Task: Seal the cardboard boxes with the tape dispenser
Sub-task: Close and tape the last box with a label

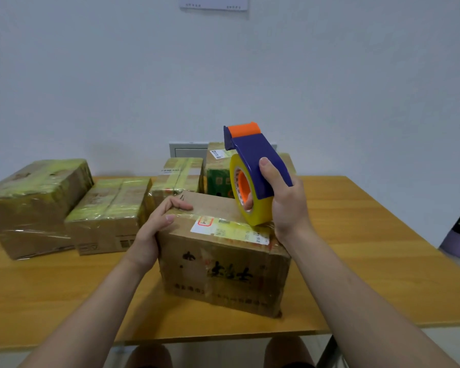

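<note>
Resting mid-bench [369, 261], the closed cardboard box [223, 272] carries a white label [229, 229] under yellowish tape on its top face; its contents are hidden. The left hand [157, 224] grips the box's top corner at 9 o'clock, fingers curled over the upper face and thumb pressed at the near edge. The right hand [284, 205] holds the tape dispenser [252, 155] over the box top at 2 o'clock, with fingers wrapped round the blue body, the thumb laid along its side and the orange head tilted up. The yellow tape roll [262, 213] meets the top face at the label's right end. From 9 to 12 o'clock stand four closed, taped boxes: a large box [35, 205], a lower box [109, 216], a narrow box [178, 179] and a green-printed box [218, 179], the last partly hidden behind the dispenser.
</note>
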Available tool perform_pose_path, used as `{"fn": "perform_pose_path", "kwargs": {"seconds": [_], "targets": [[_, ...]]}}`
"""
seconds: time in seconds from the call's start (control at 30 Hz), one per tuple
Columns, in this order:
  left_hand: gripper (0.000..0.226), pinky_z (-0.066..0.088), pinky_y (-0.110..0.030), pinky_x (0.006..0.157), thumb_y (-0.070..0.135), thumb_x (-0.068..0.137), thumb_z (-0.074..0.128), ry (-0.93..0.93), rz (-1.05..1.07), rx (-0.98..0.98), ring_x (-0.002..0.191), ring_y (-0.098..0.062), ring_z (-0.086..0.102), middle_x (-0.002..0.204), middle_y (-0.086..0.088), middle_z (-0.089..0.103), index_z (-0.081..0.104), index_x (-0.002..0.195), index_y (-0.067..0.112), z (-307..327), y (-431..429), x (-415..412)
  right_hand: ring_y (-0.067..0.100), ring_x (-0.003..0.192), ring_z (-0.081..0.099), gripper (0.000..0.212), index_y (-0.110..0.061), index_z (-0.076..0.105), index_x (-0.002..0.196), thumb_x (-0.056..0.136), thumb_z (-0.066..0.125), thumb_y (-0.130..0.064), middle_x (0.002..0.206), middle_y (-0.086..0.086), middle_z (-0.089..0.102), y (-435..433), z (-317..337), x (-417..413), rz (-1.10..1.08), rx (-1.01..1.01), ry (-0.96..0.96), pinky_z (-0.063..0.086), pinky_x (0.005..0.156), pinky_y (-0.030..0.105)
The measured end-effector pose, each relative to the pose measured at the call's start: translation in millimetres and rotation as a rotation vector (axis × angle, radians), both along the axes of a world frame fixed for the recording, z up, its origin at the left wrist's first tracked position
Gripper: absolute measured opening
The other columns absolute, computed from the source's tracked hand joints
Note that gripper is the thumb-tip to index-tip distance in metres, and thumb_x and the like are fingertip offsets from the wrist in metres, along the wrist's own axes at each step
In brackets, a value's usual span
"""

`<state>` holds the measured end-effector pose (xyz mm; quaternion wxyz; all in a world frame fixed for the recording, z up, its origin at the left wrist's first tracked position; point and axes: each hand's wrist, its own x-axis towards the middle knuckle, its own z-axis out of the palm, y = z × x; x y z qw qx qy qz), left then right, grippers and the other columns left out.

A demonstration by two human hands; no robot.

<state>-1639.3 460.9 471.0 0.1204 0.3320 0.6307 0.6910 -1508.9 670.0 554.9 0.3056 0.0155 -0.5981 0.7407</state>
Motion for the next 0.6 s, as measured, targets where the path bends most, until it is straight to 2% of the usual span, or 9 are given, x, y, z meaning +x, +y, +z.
{"fn": "perform_pose_path", "kwargs": {"seconds": [0.1, 0.2, 0.27, 0.37, 0.43, 0.5, 0.6], "targets": [[0.060, 0.053, -0.019, 0.069, 0.052, 0.068, 0.055, 0.044, 0.004, 0.000, 0.093, -0.013, 0.068, 0.110, 0.000, 0.063, 0.062, 0.109, 0.010, 1, 1, 1, 0.019, 0.073, 0.072, 0.019, -0.030, 0.077, 0.095, 0.094, 0.064, -0.045, 0.094, 0.005, 0.076, 1, -1, -2, 0.001, 0.041, -0.013, 0.058, 0.056, 0.026], [0.065, 0.052, -0.017, 0.078, 0.053, 0.069, 0.053, 0.114, 0.048, -0.012, 0.106, -0.011, 0.062, 0.122, -0.009, 0.054, 0.058, 0.114, 0.006, -6, 1, 7, 0.021, 0.083, 0.073, 0.018, -0.037, 0.078, 0.094, 0.093, 0.063, -0.047, 0.097, 0.004, 0.077, 7, 1, -1, -0.009, 0.065, -0.039, 0.060, 0.067, 0.032], [0.065, 0.047, -0.012, 0.086, 0.053, 0.070, 0.051, 0.172, 0.092, -0.035, 0.118, -0.009, 0.053, 0.126, -0.007, 0.046, 0.056, 0.117, 0.008, -10, 1, 16, 0.022, 0.088, 0.072, 0.024, -0.029, 0.079, 0.097, 0.091, 0.064, -0.047, 0.100, 0.007, 0.077, 13, 4, 1, -0.015, 0.056, -0.066, 0.058, 0.071, 0.032], [0.061, 0.044, -0.009, 0.088, 0.061, 0.076, 0.048, 0.212, 0.199, -0.054, 0.123, 0.000, 0.044, 0.126, 0.004, 0.040, 0.056, 0.119, 0.018, -17, 5, 34, 0.021, 0.084, 0.072, 0.028, -0.019, 0.078, 0.098, 0.092, 0.066, -0.044, 0.097, 0.010, 0.077, 18, 12, 2, -0.011, 0.064, -0.108, 0.059, 0.067, 0.027], [0.061, 0.048, -0.019, 0.091, 0.073, 0.080, 0.048, 0.275, 0.385, -0.087, 0.124, 0.001, 0.040, 0.123, 0.008, 0.035, 0.055, 0.119, 0.026, -23, 14, 49, 0.019, 0.078, 0.073, 0.023, -0.023, 0.080, 0.089, 0.093, 0.068, -0.042, 0.091, 0.007, 0.077, 19, 19, 1, -0.031, 0.101, -0.136, 0.059, 0.065, 0.026], [0.073, 0.050, -0.037, 0.098, 0.088, 0.078, 0.046, 0.361, 0.470, -0.130, 0.128, -0.011, 0.038, 0.127, 0.010, 0.032, 0.050, 0.120, 0.028, -24, 26, 65, 0.017, 0.075, 0.073, 0.023, -0.030, 0.081, 0.081, 0.094, 0.068, -0.043, 0.087, 0.004, 0.078, 19, 28, 1, -0.050, 0.148, -0.165, 0.058, 0.064, 0.025], [0.087, 0.037, -0.055, 0.113, 0.097, 0.074, 0.038, 0.536, 0.470, -0.235, 0.147, -0.020, 0.025, 0.154, 0.010, 0.022, 0.047, 0.124, 0.027, -23, 39, 78, 0.019, 0.078, 0.075, 0.023, -0.032, 0.081, 0.081, 0.091, 0.069, -0.048, 0.091, 0.005, 0.079, 20, 41, 6, -0.022, 0.178, -0.204, 0.059, 0.067, 0.028]]}}
